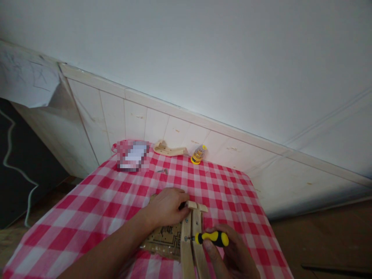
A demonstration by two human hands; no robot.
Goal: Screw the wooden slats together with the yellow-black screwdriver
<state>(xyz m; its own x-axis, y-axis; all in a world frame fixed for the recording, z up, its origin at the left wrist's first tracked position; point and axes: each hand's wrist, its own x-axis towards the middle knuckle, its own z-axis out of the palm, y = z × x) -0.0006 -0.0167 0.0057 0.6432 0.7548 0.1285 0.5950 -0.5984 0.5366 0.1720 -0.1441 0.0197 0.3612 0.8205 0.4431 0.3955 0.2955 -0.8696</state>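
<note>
Two pale wooden slats point(192, 240) lie side by side on a red and white checked tablecloth point(104, 201), on top of a brown patterned board point(162, 240). My left hand point(166, 207) is closed over the far end of the slats and presses them down. My right hand point(229, 254) grips a yellow and black screwdriver point(212, 238), whose tip points left into the side of the slats.
At the table's far edge lie a curved wooden piece point(170, 149), a yellow bit holder point(198, 154), a loose screw point(162, 170) and a blurred object point(133, 155). A white panelled wall point(203, 97) stands behind. Wooden floor point(325, 240) lies to the right.
</note>
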